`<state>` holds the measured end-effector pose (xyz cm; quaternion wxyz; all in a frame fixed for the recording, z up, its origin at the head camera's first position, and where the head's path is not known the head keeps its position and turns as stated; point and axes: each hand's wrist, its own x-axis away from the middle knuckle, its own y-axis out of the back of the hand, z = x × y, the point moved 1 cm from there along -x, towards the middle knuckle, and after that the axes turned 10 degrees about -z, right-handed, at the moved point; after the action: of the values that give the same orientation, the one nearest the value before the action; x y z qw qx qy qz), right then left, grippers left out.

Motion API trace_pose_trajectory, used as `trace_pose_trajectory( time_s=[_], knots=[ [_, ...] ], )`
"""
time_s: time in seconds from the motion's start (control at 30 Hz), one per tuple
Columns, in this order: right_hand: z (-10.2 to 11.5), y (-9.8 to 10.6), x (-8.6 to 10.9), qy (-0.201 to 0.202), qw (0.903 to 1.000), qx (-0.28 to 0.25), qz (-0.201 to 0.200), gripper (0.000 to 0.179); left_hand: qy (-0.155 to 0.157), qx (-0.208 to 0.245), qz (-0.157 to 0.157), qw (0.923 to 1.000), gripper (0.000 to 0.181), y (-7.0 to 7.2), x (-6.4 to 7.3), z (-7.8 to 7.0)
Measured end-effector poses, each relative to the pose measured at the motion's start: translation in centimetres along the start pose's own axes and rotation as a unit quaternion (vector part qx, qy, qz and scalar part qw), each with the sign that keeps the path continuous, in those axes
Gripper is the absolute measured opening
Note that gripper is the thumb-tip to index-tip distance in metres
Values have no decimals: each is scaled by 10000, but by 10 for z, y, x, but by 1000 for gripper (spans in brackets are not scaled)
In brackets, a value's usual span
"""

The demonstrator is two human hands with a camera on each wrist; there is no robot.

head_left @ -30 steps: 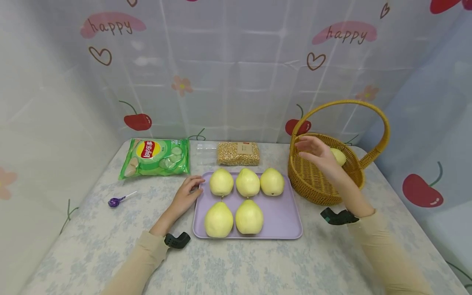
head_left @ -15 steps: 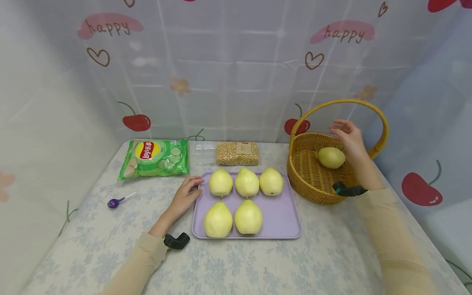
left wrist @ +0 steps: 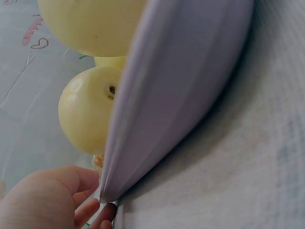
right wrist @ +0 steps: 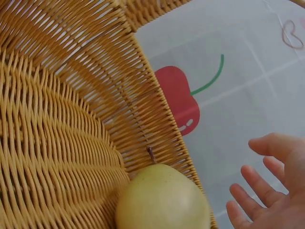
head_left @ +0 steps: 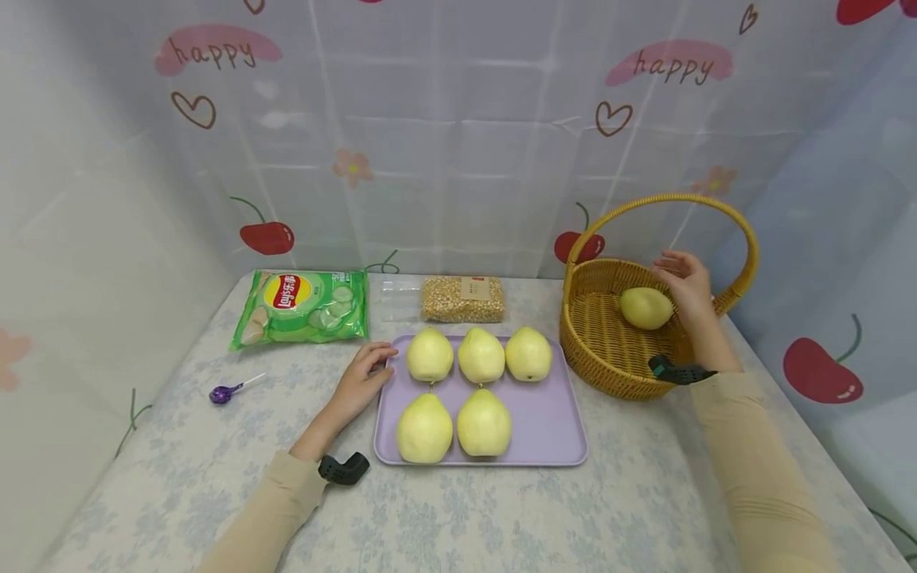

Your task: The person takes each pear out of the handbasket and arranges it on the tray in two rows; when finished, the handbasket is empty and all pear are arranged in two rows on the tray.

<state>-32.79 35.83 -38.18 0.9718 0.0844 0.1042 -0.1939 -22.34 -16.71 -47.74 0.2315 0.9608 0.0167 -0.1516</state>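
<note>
At the left rim of a lavender tray (head_left: pixel 548 426), my left hand (head_left: pixel 358 382) holds the edge. In the left wrist view its thumb (left wrist: pixel 88 179) and curled fingers meet the tray's far corner. Several pale yellow pears (head_left: pixel 484 423) stand on the tray in two rows. My right hand (head_left: pixel 688 290) is over the right side of a wicker basket (head_left: pixel 602 338), its fingers spread and holding nothing. One pear (head_left: pixel 646 309) lies in that basket, just left of the hand. The right wrist view shows a gap between this pear (right wrist: pixel 162 200) and my fingertips.
Behind the tray lie a green chip bag (head_left: pixel 308 306) and a clear pack of corn kernels (head_left: pixel 463 299). A purple lollipop (head_left: pixel 224 393) is on the left of the tablecloth. The basket's tall handle (head_left: pixel 673 197) arches over its opening. A printed curtain hangs behind.
My right hand has moved right from above the basket's middle to its right side, then lowered slightly. The pear in the basket is now uncovered. My left hand stays at the tray.
</note>
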Motion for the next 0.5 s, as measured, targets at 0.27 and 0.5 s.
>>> trace_pose_trajectory(
  time_s=[0.27,0.5],
  knots=[
    [-17,2,-2,-228,9992,106,-314,28,44,-33,28,10000,33,-4,-3,20],
    [-24,3,-1,107,9967,741,-323,34,90,6,-14,10000,33,-4,-4,19]
  ],
)
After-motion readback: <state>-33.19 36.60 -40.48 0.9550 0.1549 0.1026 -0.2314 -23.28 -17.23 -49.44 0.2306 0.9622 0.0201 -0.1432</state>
